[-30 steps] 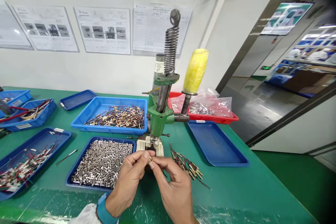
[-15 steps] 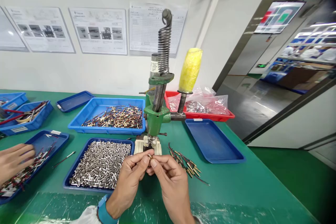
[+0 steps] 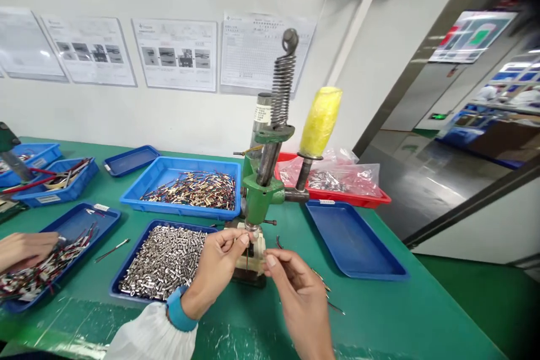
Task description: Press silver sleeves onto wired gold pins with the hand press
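My left hand (image 3: 221, 261), a blue band at its wrist, pinches a small wired part at the foot of the green hand press (image 3: 259, 191). A thin dark wire (image 3: 247, 259) hangs below those fingertips; the piece itself is mostly hidden. Just right of the press's pale base (image 3: 255, 264), my right hand (image 3: 297, 292) has thumb and forefinger close together; anything between them is too small to make out. Partly behind that hand lie loose wires with gold-coloured ends (image 3: 323, 281). A tray of short silver metal sleeves (image 3: 166, 261) is left of my left hand.
Another person's hand (image 3: 27, 250) reaches into a tray of wires (image 3: 110, 214) at left. A blue bin (image 3: 137, 185) holds gold-ended wires. Beyond the yellow-wrapped lever (image 3: 320, 124) is a red tray (image 3: 371, 199) with bagged parts; a blue tray (image 3: 358, 242) lies right.
My hands were together in front of the press; now they are apart. The left has moved up to the press's foot and the right away to the right. The view has shifted left.
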`<state>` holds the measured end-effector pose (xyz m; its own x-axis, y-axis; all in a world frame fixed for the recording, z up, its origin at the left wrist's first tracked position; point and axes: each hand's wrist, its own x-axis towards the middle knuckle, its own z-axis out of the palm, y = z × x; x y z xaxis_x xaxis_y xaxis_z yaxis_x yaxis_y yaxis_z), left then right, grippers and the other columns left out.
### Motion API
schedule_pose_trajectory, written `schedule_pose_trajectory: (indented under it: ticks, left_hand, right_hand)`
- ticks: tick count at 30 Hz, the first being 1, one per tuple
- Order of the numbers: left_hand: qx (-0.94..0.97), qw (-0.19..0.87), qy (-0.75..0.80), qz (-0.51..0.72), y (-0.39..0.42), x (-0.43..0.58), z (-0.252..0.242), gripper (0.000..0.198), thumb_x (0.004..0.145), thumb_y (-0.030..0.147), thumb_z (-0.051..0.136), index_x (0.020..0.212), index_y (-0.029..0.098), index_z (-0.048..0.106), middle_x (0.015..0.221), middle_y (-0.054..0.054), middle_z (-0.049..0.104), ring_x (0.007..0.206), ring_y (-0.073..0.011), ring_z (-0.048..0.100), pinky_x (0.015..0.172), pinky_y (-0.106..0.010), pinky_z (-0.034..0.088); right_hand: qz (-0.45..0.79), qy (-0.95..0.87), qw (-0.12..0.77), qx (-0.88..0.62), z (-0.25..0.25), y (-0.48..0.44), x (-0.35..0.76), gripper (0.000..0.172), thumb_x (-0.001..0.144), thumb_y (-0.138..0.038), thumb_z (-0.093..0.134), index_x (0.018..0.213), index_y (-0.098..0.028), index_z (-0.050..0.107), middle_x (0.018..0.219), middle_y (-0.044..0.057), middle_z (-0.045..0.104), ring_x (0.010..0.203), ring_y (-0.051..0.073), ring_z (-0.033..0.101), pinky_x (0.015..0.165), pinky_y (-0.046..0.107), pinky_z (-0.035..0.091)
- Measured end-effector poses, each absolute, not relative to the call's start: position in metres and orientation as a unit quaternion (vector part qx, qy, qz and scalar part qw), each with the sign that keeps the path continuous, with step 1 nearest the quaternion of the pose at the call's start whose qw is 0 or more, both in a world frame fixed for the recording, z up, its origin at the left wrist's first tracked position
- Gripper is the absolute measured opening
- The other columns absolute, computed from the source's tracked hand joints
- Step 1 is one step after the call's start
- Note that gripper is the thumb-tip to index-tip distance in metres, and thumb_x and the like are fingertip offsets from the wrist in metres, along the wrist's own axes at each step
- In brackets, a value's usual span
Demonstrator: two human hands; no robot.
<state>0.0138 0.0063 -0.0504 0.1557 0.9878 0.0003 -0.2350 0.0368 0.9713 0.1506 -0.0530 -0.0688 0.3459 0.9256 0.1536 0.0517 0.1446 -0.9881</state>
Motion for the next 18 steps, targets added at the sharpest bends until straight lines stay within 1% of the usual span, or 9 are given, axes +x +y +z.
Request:
schedule_pose_trajectory:
  ticks: [2, 4, 8, 10, 12, 15, 18]
  left_hand:
    - [0.478, 0.597, 0.395, 0.509, 0.017, 0.017, -0.049, 0.036, 0.069, 0.049, 0.08, 0.076, 0.014, 0.077, 0.075, -0.008, 0.072, 0.074, -0.0229, 0.062, 0.076, -0.033, 0.047]
    - [0.484, 0.591, 0.398, 0.508, 0.027, 0.019, -0.048, 0.035, 0.07, 0.049, 0.078, 0.073, 0.014, 0.075, 0.069, -0.006, 0.069, 0.068, -0.0206, 0.06, 0.07, -0.031, 0.045]
    - [0.499, 0.575, 0.402, 0.509, 0.036, 0.022, -0.05, 0.035, 0.073, 0.048, 0.075, 0.067, 0.014, 0.071, 0.061, -0.003, 0.063, 0.061, -0.0165, 0.052, 0.062, -0.027, 0.039]
    - [0.511, 0.568, 0.397, 0.509, 0.032, 0.021, -0.053, 0.034, 0.075, 0.046, 0.074, 0.07, 0.013, 0.072, 0.063, -0.003, 0.062, 0.061, -0.0161, 0.051, 0.061, -0.026, 0.038]
    - [0.535, 0.543, 0.395, 0.513, 0.027, 0.02, -0.057, 0.032, 0.079, 0.046, 0.071, 0.079, 0.013, 0.075, 0.064, -0.002, 0.061, 0.061, -0.0161, 0.05, 0.061, -0.026, 0.038]
    - [0.571, 0.49, 0.406, 0.519, 0.02, 0.018, -0.063, 0.035, 0.084, 0.046, 0.066, 0.089, 0.014, 0.077, 0.059, 0.002, 0.051, 0.058, -0.0143, 0.042, 0.057, -0.025, 0.034]
    - [0.593, 0.454, 0.427, 0.51, 0.021, 0.016, -0.069, 0.036, 0.086, 0.047, 0.063, 0.088, 0.013, 0.077, 0.057, 0.004, 0.039, 0.055, -0.0123, 0.031, 0.052, -0.025, 0.025]
  right_hand:
    - [0.344, -0.439, 0.612, -0.56, -0.064, -0.053, 0.156, 0.037, 0.078, -0.053, 0.071, 0.087, -0.017, 0.074, 0.074, 0.007, 0.072, 0.07, 0.021, 0.068, 0.065, 0.029, 0.057]
    - [0.327, -0.437, 0.612, -0.573, -0.058, -0.053, 0.162, 0.039, 0.076, -0.055, 0.072, 0.087, -0.017, 0.074, 0.076, 0.008, 0.072, 0.07, 0.021, 0.068, 0.064, 0.029, 0.058]
    - [0.282, -0.452, 0.607, -0.589, -0.045, -0.053, 0.174, 0.039, 0.078, -0.054, 0.071, 0.09, -0.018, 0.074, 0.081, 0.009, 0.074, 0.071, 0.021, 0.069, 0.064, 0.03, 0.058]
    - [0.243, -0.465, 0.615, -0.588, -0.035, -0.051, 0.182, 0.036, 0.079, -0.052, 0.071, 0.091, -0.018, 0.074, 0.082, 0.009, 0.073, 0.073, 0.021, 0.069, 0.066, 0.03, 0.058]
    - [0.193, -0.472, 0.633, -0.583, -0.02, -0.046, 0.189, 0.034, 0.079, -0.049, 0.071, 0.092, -0.018, 0.073, 0.084, 0.009, 0.073, 0.076, 0.021, 0.069, 0.072, 0.033, 0.058]
    - [0.105, -0.479, 0.661, -0.568, 0.015, -0.026, 0.195, 0.033, 0.08, -0.045, 0.072, 0.101, -0.02, 0.071, 0.099, 0.009, 0.072, 0.084, 0.021, 0.069, 0.081, 0.038, 0.058]
    - [0.018, -0.519, 0.667, -0.535, 0.063, 0.01, 0.196, 0.043, 0.081, -0.038, 0.072, 0.119, -0.021, 0.064, 0.119, 0.012, 0.067, 0.092, 0.022, 0.068, 0.08, 0.039, 0.058]
